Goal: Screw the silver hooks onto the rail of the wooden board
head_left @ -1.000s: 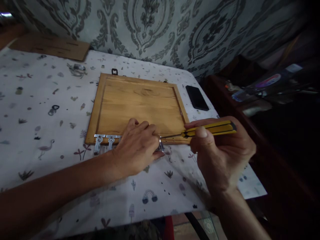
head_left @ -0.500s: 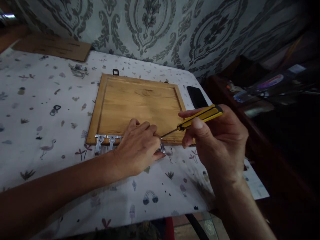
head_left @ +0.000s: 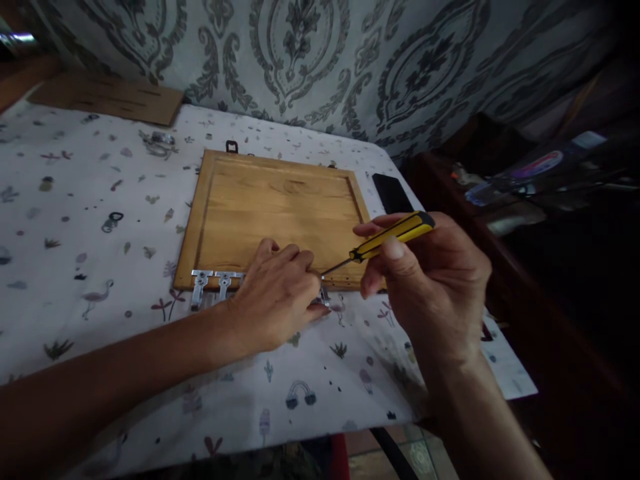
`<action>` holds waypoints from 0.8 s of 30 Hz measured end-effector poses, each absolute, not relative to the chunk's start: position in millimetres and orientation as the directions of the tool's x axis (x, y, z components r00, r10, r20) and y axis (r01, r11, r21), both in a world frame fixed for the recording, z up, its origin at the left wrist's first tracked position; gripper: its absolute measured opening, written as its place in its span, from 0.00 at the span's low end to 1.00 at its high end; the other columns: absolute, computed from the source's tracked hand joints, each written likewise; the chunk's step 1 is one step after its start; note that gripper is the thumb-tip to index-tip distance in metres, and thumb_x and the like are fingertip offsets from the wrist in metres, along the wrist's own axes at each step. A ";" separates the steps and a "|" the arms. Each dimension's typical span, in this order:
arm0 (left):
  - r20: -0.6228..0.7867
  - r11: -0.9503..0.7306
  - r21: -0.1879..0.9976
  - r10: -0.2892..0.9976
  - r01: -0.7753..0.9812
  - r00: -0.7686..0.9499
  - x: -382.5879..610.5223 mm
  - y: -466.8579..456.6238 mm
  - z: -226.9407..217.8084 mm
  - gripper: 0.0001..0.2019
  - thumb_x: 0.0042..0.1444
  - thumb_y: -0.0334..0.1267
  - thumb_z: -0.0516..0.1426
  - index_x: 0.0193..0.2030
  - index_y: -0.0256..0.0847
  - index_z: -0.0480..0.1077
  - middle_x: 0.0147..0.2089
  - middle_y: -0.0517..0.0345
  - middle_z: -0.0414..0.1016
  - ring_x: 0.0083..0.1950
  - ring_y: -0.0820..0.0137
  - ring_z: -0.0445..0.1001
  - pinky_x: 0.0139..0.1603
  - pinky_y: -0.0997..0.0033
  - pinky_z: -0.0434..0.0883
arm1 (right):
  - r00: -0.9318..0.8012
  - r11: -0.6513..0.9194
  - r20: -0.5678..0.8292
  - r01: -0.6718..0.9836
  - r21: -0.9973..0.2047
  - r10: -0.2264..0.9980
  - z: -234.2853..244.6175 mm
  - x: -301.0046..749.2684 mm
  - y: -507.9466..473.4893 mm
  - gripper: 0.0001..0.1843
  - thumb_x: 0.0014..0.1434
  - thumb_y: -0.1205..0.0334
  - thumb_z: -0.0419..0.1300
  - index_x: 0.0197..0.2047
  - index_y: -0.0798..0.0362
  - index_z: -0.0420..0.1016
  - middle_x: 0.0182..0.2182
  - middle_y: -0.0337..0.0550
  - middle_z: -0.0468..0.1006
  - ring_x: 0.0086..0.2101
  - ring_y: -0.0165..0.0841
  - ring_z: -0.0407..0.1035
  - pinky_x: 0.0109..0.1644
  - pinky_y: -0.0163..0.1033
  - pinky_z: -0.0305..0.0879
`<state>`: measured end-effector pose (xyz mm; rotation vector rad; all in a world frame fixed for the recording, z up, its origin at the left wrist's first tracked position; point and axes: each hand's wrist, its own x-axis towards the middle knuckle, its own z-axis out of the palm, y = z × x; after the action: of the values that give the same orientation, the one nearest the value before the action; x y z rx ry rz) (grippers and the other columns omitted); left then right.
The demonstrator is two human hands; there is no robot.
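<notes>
A wooden framed board (head_left: 280,207) lies flat on the patterned tablecloth (head_left: 75,227). Metal hooks (head_left: 210,285) hang off its near edge. My left hand (head_left: 275,297) rests on that edge, fingers pinched round a small metal hook (head_left: 324,297) and holding it against the wood. My right hand (head_left: 425,280) grips a yellow and black screwdriver (head_left: 390,237), handle raised to the right. Its thin tip meets the hook at my left fingertips.
A black phone (head_left: 393,193) lies right of the board near the table's right edge. A brown cardboard sheet (head_left: 107,99) sits at the back left, with small metal parts (head_left: 157,143) and a ring piece (head_left: 111,220) loose on the cloth. A dark cluttered shelf (head_left: 525,180) stands at right.
My right hand has tilted the screwdriver handle up from nearly level to slanted and drawn slightly left. My left hand has stayed on the hook.
</notes>
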<state>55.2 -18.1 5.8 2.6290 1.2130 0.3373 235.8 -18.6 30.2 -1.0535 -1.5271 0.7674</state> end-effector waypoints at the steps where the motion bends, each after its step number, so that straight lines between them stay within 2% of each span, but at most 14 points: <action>1: 0.115 -0.633 0.296 0.767 0.715 0.632 55.2 -18.0 5.4 0.16 0.61 0.52 0.64 0.37 0.39 0.80 0.40 0.52 0.77 0.49 0.59 0.74 0.50 0.56 0.61 | -0.010 0.405 0.412 0.211 -0.890 0.911 31.0 234.5 -18.6 0.13 0.59 0.50 0.70 0.38 0.47 0.74 0.41 0.39 0.84 0.16 0.24 0.66 0.16 0.35 0.65; 4: 0.106 -0.630 0.300 0.768 0.717 0.631 55.2 -17.9 4.9 0.16 0.60 0.52 0.65 0.36 0.39 0.79 0.39 0.52 0.77 0.49 0.59 0.73 0.50 0.56 0.61 | 0.021 0.399 0.408 0.165 -0.902 0.913 33.3 232.0 -18.1 0.18 0.56 0.52 0.73 0.33 0.47 0.67 0.37 0.36 0.85 0.13 0.23 0.62 0.14 0.34 0.61; 6: 0.090 -0.622 0.307 0.773 0.720 0.628 55.3 -18.0 6.0 0.16 0.60 0.51 0.65 0.37 0.38 0.79 0.40 0.53 0.77 0.49 0.59 0.73 0.51 0.55 0.61 | 0.010 0.386 0.394 0.172 -0.906 0.919 33.8 232.8 -17.7 0.17 0.57 0.52 0.72 0.35 0.46 0.67 0.34 0.36 0.84 0.14 0.23 0.63 0.16 0.34 0.63; 8: 0.068 -0.611 0.313 0.778 0.727 0.625 55.4 -18.2 7.9 0.15 0.60 0.51 0.65 0.38 0.38 0.79 0.41 0.52 0.77 0.50 0.59 0.74 0.51 0.54 0.60 | -0.018 0.382 0.386 0.200 -0.902 0.922 33.2 235.2 -17.3 0.14 0.60 0.49 0.69 0.41 0.45 0.71 0.36 0.37 0.83 0.15 0.25 0.66 0.18 0.36 0.66; 10: 0.051 -0.604 0.315 0.781 0.732 0.623 55.6 -18.4 9.4 0.15 0.61 0.50 0.65 0.39 0.38 0.80 0.42 0.52 0.77 0.50 0.58 0.73 0.52 0.54 0.60 | -0.047 0.380 0.379 0.190 -0.905 0.924 31.9 237.9 -17.1 0.16 0.63 0.48 0.66 0.51 0.43 0.74 0.38 0.38 0.83 0.17 0.27 0.68 0.20 0.37 0.68; 12: 0.051 -0.604 0.317 0.781 0.731 0.623 55.8 -18.4 9.9 0.15 0.61 0.50 0.64 0.39 0.38 0.80 0.43 0.52 0.77 0.51 0.58 0.74 0.52 0.53 0.60 | -0.059 0.376 0.372 0.161 -0.912 0.926 30.8 239.4 -17.1 0.18 0.64 0.49 0.65 0.55 0.41 0.75 0.39 0.38 0.82 0.17 0.27 0.70 0.20 0.37 0.68; 15: 0.055 -0.605 0.325 0.780 0.727 0.624 56.1 -18.2 9.5 0.15 0.61 0.50 0.64 0.39 0.38 0.80 0.43 0.53 0.78 0.51 0.58 0.74 0.52 0.53 0.61 | -0.047 0.385 0.383 0.159 -0.909 0.923 30.9 238.3 -17.5 0.10 0.63 0.51 0.67 0.44 0.45 0.77 0.40 0.38 0.82 0.16 0.24 0.68 0.18 0.36 0.66; 18: 0.045 -0.600 0.326 0.782 0.730 0.622 55.8 -18.4 10.2 0.15 0.61 0.50 0.64 0.39 0.37 0.80 0.43 0.52 0.78 0.51 0.58 0.74 0.52 0.53 0.61 | -0.007 0.411 0.415 0.151 -0.899 0.910 33.1 234.8 -18.3 0.13 0.59 0.53 0.71 0.35 0.48 0.72 0.40 0.38 0.84 0.14 0.22 0.64 0.15 0.33 0.62; 21: 0.023 -0.595 0.325 0.782 0.735 0.623 55.2 -19.2 12.5 0.16 0.62 0.50 0.63 0.40 0.37 0.79 0.44 0.52 0.78 0.51 0.58 0.74 0.53 0.52 0.61 | 0.024 0.402 0.409 0.142 -0.904 0.912 34.4 233.2 -19.2 0.18 0.57 0.53 0.73 0.33 0.47 0.67 0.36 0.36 0.85 0.14 0.22 0.62 0.14 0.32 0.60; 24: 0.015 -0.595 0.327 0.780 0.734 0.625 55.0 -19.7 13.4 0.16 0.62 0.50 0.63 0.40 0.37 0.79 0.44 0.52 0.78 0.52 0.58 0.74 0.54 0.52 0.61 | 0.000 0.383 0.389 0.168 -0.908 0.921 33.0 236.2 -19.8 0.15 0.58 0.50 0.71 0.40 0.46 0.71 0.35 0.36 0.84 0.15 0.24 0.65 0.17 0.34 0.64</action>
<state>55.0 -19.7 13.4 2.5611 1.2253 0.2259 236.2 -19.8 33.0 -1.0375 -1.4648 0.8027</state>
